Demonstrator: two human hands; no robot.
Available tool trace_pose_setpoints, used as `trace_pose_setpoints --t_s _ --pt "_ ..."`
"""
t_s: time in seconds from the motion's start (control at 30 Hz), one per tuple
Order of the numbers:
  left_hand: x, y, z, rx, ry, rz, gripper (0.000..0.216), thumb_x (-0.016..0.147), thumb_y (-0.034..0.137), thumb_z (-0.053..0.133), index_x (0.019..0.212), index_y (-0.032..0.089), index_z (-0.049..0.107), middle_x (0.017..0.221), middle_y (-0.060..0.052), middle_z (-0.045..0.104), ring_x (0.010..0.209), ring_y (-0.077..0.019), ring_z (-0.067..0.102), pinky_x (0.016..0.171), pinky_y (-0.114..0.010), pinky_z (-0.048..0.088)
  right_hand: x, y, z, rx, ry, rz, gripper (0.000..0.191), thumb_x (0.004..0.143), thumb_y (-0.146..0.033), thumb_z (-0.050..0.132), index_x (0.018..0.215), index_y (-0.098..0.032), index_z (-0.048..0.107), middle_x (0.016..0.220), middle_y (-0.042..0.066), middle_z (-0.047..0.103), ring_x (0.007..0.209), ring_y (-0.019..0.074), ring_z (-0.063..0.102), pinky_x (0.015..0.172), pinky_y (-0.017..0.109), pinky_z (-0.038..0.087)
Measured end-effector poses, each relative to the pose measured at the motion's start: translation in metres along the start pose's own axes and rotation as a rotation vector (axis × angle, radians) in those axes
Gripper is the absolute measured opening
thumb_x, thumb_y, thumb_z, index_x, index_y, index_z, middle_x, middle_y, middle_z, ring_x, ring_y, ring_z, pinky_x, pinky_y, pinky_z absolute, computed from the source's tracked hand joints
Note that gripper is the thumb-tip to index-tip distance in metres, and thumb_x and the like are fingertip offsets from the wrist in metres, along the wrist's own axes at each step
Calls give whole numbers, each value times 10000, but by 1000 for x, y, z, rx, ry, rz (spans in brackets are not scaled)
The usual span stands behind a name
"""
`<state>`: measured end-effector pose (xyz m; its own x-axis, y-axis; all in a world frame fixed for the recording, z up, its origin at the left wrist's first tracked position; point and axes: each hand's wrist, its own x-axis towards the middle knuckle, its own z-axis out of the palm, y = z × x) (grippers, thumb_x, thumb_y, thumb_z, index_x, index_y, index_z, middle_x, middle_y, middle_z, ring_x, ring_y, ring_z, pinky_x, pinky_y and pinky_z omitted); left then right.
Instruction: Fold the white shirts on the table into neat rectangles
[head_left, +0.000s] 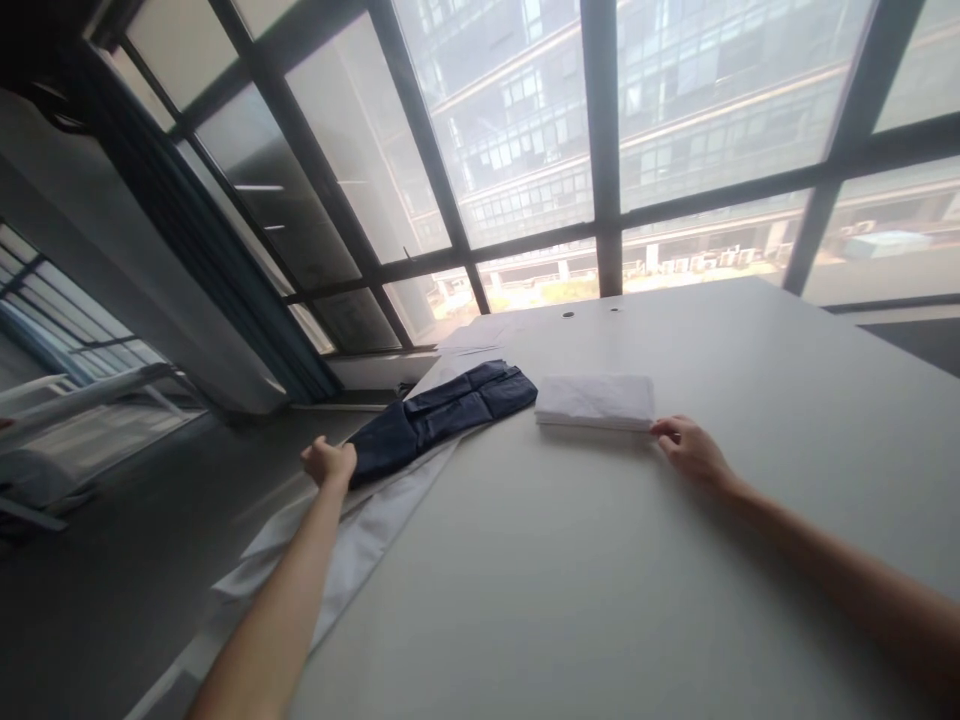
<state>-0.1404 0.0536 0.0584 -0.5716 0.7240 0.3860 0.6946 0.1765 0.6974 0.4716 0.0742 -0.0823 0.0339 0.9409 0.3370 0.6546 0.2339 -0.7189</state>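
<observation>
My left hand point(328, 462) is closed on the near end of a dark navy folded cloth point(442, 412), perhaps a garment. The cloth stretches away to the right over the table's left side, its far end lying close to a folded white cloth point(594, 400). At that white cloth's lower right corner, my right hand point(694, 452) pinches the edge between thumb and fingers. The white cloth lies flat in a neat rectangle. Beneath the navy cloth, loose white sheets point(367, 540) hang over the table's left edge; I cannot tell whether they are fabric or paper.
Both cloths rest on a large white table point(540, 580). Round dark holes point(568, 315) mark its far end. Tall framed windows point(517, 130) stand behind it. A dark curtain point(187, 220) hangs at the left, above the grey floor point(150, 530).
</observation>
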Motion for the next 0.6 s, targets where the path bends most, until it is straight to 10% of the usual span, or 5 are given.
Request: trace_pose_setpoints --t_s 0.37,0.6 --pt "7 3 55 24 -237 64 338 525 265 882 787 198 679 863 -105 738 1026 -350 668 977 -425 477 -2 -1 -5 17 6 -10 245 807 -163 540 909 -203 759 1040 75 715 880 200 678 880 319 497" --pt "22 2 11 -210 23 -70 199 861 340 601 981 187 639 880 -74 699 1079 -332 660 1022 -561 476 -2 2 -4 18 3 -26 242 812 -179 533 918 -199 750 1043 75 703 884 197 676 886 313 497"
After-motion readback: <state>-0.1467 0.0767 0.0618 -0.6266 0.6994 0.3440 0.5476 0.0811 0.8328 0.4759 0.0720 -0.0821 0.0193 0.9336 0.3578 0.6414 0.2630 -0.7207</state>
